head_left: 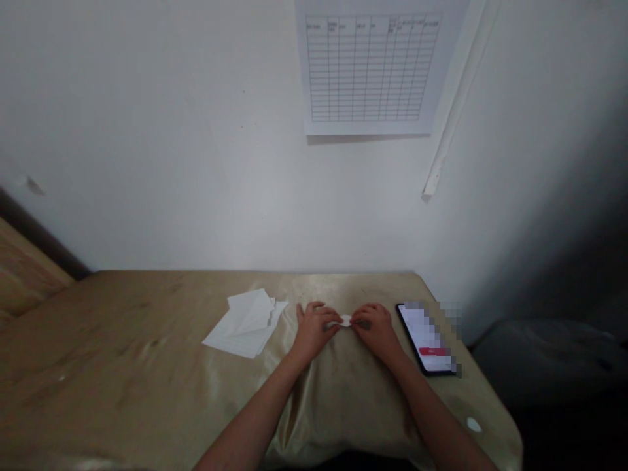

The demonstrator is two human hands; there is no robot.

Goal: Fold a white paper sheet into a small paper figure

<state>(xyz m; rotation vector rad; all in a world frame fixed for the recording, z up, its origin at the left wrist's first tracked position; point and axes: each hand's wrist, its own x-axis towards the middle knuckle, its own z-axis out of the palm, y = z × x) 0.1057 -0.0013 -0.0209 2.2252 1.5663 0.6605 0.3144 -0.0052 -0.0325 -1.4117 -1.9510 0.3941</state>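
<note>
Wide across my feed stood the wall, and below it the desk, draped in tan cloth! Up on the wall, a printed chart. The papers lay overlapping, just left of my hands; the phone sat near, on the right, screen lit. My left hand pinched, thumb and finger nearly closed; my right hand pinched too, and there, between both sets of fingertips, the white piece!

No text legible: wall sheet too finely printed, phone screen blurred.
</note>
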